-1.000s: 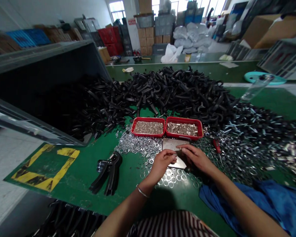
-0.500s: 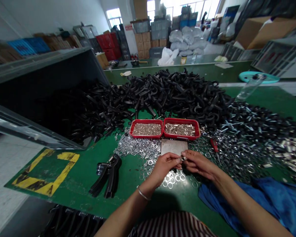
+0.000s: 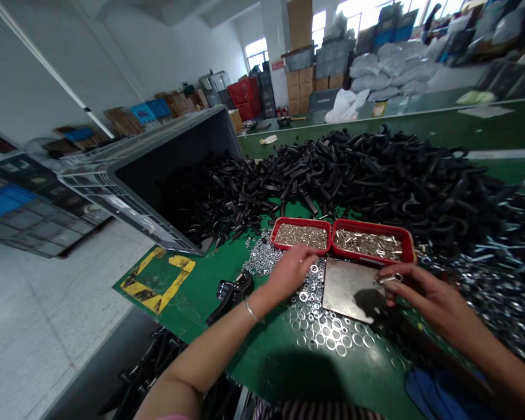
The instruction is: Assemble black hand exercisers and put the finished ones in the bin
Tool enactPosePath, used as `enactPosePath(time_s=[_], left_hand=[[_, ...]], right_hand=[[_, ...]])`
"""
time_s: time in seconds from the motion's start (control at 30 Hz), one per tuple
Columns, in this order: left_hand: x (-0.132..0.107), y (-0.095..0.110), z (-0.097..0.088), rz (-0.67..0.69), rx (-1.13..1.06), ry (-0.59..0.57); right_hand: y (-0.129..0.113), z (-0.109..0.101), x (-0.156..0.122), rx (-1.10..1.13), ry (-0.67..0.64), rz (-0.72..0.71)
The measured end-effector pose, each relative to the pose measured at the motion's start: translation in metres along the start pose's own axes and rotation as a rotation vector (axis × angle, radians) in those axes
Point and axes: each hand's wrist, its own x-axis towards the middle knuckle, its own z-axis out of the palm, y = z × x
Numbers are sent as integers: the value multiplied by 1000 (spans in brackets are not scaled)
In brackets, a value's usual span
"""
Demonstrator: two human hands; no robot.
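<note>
My left hand [image 3: 292,269] reaches forward over a scatter of silver washers [image 3: 321,326], its fingertips touching down just in front of the left red tray [image 3: 301,235] of small metal parts; the fingers are bent, and whether they hold anything is hidden. My right hand [image 3: 420,291] hovers beside a bare metal plate [image 3: 347,290], pinching a small silver part [image 3: 390,279] between thumb and fingers. The right red tray [image 3: 370,244] lies just beyond that hand.
A big heap of black curved parts [image 3: 367,175] fills the green table [image 3: 289,361] behind the trays. A dark grey bin [image 3: 149,169] lies tipped at left. Assembled black pieces [image 3: 231,293] rest near yellow-black tape [image 3: 157,279]. Silver hardware [image 3: 499,280] is piled at right; blue cloth [image 3: 437,396] near me.
My hands, joined over the plate before, have parted: the left went forward to the washers by the tray, the right drew off to the right with the small part. The view swung left.
</note>
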Motion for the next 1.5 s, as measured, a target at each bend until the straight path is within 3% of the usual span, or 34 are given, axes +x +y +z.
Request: enactPosePath(time_s=[0.03,0.1,0.17,0.23,0.37,0.5,0.6,0.7,0.8,0.9,1.03,1.13,1.23,1.3,1.33,1.37,1.43,1.5], left_hand=[[8,-24,-23,-120,149,83],[20,-75,-68,-423,539,138],[26,-120,-103,-544,635,136],[29,-153,-123,-566,654,82],[35,-185,-126,-503,648,-23],[33,-200,-118,-432,652,-109],[24,-202,-113,-355,679,-192],[20,-195,-108,-269,646,-326],[21,-187,-107,-241,587,-439],[20,-184,-113,-240,585,-488],[13,-180,-123,-212,808,-489],[12,-163,-127,-162,820,-384],[12,-124,-118,-165,557,-15],[7,-83,-99,-205,273,211],[3,-60,-85,-222,101,247],[-2,-37,-67,-225,-94,208],[-11,6,-24,-224,-473,15],[-18,36,24,-302,-728,-211]], right_hand=[[2,-5,0,-28,7,-16],[12,-11,1,-59,21,-7],[25,-10,0,-61,58,43],[35,-2,-2,-18,77,95],[36,22,-13,148,75,118],[39,45,-37,374,143,113],[55,50,-49,498,199,113],[72,41,-39,516,254,92],[74,32,-21,508,275,67],[66,33,-18,500,234,74],[62,41,-34,507,257,90],[65,44,-44,575,294,100],[64,45,-47,620,288,117],[60,46,-44,645,288,113],[58,46,-42,657,292,108],[56,48,-39,666,294,105],[52,50,-35,676,300,101],[49,51,-34,678,305,108]])
